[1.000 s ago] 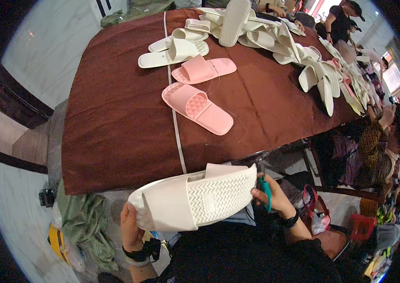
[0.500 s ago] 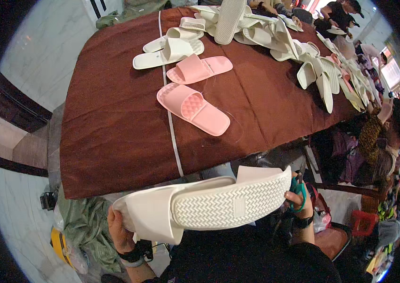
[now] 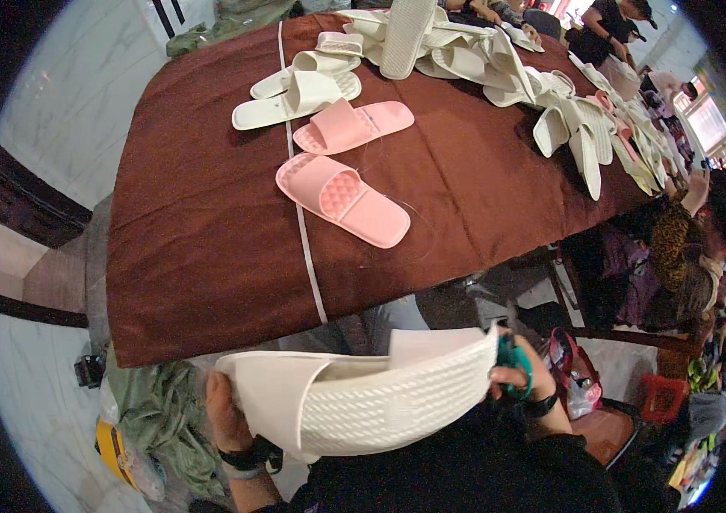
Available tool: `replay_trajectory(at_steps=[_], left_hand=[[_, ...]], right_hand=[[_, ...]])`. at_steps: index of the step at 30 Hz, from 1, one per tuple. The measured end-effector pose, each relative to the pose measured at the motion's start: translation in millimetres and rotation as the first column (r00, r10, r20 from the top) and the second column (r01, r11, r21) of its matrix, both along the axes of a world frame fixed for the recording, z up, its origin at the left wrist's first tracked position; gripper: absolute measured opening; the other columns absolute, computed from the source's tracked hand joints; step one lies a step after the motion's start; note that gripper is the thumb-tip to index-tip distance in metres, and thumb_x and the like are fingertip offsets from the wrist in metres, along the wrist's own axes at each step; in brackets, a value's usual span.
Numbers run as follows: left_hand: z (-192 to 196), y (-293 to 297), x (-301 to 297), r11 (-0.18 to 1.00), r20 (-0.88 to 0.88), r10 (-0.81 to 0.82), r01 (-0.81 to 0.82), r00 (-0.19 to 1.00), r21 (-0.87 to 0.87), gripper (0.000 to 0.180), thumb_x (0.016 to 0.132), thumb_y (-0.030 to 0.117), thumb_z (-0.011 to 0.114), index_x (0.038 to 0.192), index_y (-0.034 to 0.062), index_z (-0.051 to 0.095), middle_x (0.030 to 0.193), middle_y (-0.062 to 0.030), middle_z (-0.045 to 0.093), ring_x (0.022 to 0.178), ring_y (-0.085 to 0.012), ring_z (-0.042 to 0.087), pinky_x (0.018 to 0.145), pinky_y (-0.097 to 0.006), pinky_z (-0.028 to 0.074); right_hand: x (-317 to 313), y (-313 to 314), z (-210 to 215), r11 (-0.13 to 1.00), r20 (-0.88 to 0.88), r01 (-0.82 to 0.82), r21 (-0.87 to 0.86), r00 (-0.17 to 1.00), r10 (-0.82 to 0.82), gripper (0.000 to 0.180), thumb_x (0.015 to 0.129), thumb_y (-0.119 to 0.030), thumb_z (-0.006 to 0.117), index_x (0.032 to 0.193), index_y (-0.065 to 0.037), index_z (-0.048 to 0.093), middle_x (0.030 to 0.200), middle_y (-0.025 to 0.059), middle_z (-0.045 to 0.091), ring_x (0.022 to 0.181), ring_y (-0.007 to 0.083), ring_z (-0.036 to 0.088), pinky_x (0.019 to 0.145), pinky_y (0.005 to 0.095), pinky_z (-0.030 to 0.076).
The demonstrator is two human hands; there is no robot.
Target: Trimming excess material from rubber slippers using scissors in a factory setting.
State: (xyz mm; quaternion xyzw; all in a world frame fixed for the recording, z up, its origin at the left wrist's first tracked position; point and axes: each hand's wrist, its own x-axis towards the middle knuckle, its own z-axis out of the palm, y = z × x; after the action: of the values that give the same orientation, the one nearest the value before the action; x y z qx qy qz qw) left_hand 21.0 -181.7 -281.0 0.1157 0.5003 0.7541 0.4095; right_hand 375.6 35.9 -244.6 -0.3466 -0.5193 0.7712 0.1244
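Note:
A pair of white slippers [image 3: 389,419] is held low before my body, laid together with a strap at each end and a ribbed sole facing me. The soles bow downward in the middle. My left hand [image 3: 228,415] is closed round the left end by one strap. At the other end my right hand [image 3: 534,368] grips the slippers, with teal-handled scissors [image 3: 517,366] also in it. The scissors' blades cannot be made out. Beyond my hands, a pink slipper [image 3: 371,218] lies on the brown-covered table [image 3: 200,248], with another pink slipper [image 3: 384,120] behind it.
White slippers [image 3: 295,101] lie near the table's far left, and a heap of white slippers [image 3: 466,60] runs along the far side. Other people [image 3: 611,34] are at the far right. A green sack [image 3: 162,419] and a red basket [image 3: 662,398] flank me.
The white slippers have moved down and slightly left, and now bow more as my right hand has come inward. The table view has shifted slightly.

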Motion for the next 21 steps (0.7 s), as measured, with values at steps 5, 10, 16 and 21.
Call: replay_trajectory(at_steps=[5,10,16,21], left_hand=[[-12.9,1.6,2.4,0.998,-0.187,-0.064,0.058,0.980,-0.036,0.041,0.098,0.029,0.038,0.123,-0.0020,0.044,0.110,-0.0130,0.058,0.097,-0.0209,0.059,0.084,-0.033,0.047],[8.0,28.6,14.0,0.979,-0.189,-0.202,0.197,0.961,-0.041,0.045,0.099,0.032,0.034,0.125,-0.0036,0.041,0.115,-0.0139,0.055,0.102,-0.0210,0.056,0.089,-0.034,0.044],[17.4,101.2,16.5,0.772,-0.150,-0.599,0.617,0.786,0.150,0.050,0.099,0.033,0.032,0.132,-0.0043,0.030,0.123,-0.0168,0.048,0.107,-0.0232,0.052,0.091,-0.034,0.045],[6.5,164.7,32.4,0.893,-0.082,-0.449,0.450,0.890,0.001,0.047,0.094,0.027,0.048,0.131,0.0017,0.033,0.125,-0.0159,0.046,0.114,-0.0274,0.047,0.096,-0.041,0.041]], right_hand=[[-32.6,-14.5,-9.5,0.999,0.140,0.015,0.052,0.990,-0.022,0.055,0.083,-0.013,0.067,0.129,-0.002,0.039,0.111,0.0087,0.057,0.099,0.0162,0.056,0.086,0.0334,0.047],[-31.4,-13.4,-32.4,0.981,-0.056,0.157,0.114,0.987,-0.151,0.056,0.084,-0.021,0.066,0.130,-0.003,0.039,0.115,0.0081,0.056,0.104,0.0162,0.054,0.088,0.0348,0.046],[-5.4,53.1,-76.0,0.732,-0.201,0.495,-0.468,0.747,-0.633,0.030,0.085,-0.026,0.063,0.108,-0.007,0.057,0.094,0.0036,0.063,0.068,0.0079,0.059,0.050,0.0187,0.048],[7.1,185.2,-35.0,0.661,-0.589,0.605,-0.445,0.358,-0.724,0.030,0.088,-0.020,0.061,0.112,-0.002,0.055,0.097,0.0085,0.063,0.073,0.0152,0.062,0.067,0.0256,0.056]])
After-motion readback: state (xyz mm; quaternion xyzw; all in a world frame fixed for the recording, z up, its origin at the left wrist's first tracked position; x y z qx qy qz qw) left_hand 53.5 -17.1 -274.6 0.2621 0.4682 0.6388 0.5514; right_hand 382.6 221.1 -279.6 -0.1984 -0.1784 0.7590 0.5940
